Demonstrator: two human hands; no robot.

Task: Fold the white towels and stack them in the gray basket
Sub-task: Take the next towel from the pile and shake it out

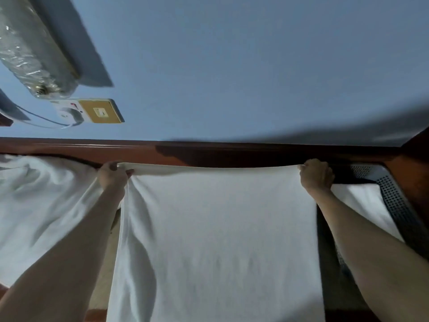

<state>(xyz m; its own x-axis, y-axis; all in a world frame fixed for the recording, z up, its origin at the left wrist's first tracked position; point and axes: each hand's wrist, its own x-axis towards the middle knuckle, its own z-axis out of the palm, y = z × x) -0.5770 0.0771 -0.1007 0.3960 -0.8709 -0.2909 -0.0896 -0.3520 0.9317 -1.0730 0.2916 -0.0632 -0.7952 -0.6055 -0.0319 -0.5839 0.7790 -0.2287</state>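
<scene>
We are holding one white towel [216, 228] up in the middle of the frame, stretching it flat between both hands. Our left hand [113, 175] is pinching the top left corner, fingers curled over the edge. Our right hand [316, 175] is gripping the top right corner the same way. The top edge is running almost straight between them, just under the dark wooden rail [69, 147], and the cloth is hanging down past the bottom of the frame. We can't tell if it is a single layer or already doubled. The gray basket [392, 201] is sitting at the right edge of the frame, its perforated wall showing behind our right forearm. A folded towel [362, 201] is lying flat inside it, so we are judging at least one as done. At the left of the frame a rumpled heap of white towels [34, 194] is waiting unfolded; we can't count how many. So the task is looking partway through. This towel is only being spread for folding, not yet folded or stacked, and the heap is left after it.
</scene>
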